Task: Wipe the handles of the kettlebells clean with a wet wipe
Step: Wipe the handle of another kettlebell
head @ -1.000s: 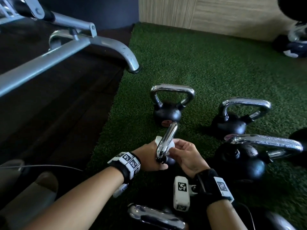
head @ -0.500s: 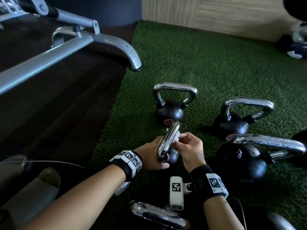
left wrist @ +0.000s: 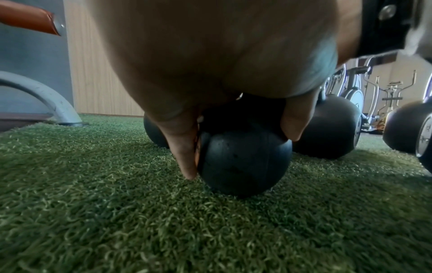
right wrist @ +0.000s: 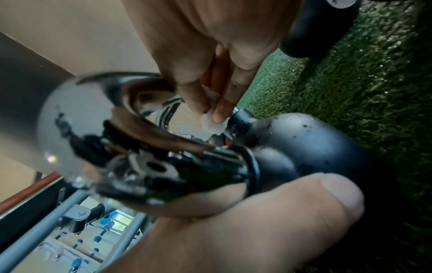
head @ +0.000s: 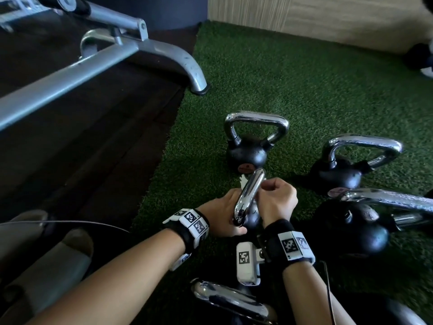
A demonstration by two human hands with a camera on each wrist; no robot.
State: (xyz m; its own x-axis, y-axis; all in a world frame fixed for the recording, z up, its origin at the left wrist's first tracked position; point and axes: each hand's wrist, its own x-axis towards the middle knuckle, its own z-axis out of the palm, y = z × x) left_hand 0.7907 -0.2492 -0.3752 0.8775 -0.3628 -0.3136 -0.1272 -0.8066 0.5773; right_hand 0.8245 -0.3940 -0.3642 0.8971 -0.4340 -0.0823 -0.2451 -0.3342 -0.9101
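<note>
Kettlebells stand and lie close together on the green turf (head: 304,73), and the small one (left wrist: 243,158) in the middle is the one in work. The left hand (head: 220,216) grips it where the chrome handle (head: 249,195) meets the black ball, so it cannot roll. The right hand (head: 276,200) pinches the wet wipe (right wrist: 211,125) between thumb and fingers and presses it on the inner side of the handle, near its base — the wipe looks crumpled to a small piece, though the close view is blurred. To do this step well, the person should probably open the wipe wider, wrap it round the bar and slide it along the whole loop — also the joints. Three other handles (head: 256,118) nearby seem to be waiting.
</note>
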